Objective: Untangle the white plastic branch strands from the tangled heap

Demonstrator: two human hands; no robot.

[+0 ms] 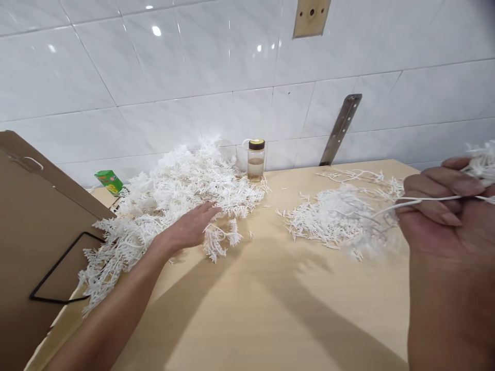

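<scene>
My right hand (444,206), at the right edge, is closed around thin white plastic stems (410,201). A frilly white bunch shows above its fingers, partly cut off by the frame. At the left, my left hand (193,226) lies palm down with stretched fingers against the front of a large heap of white branching plastic sprigs (170,185). A small loose sprig (216,242) is just beside its fingertips; its thumb is hidden. Between the hands, a lower pile of short white pieces (328,216) rests on the table, its right part blurred behind a hanging white sprig.
A clear bottle (256,164) with a dark lid stands by the tiled wall (193,62). A green box (109,181) sits behind the heap. At left rises a brown cardboard panel (46,232) with a black wire frame (50,273). A metal strip (340,129) leans on the wall.
</scene>
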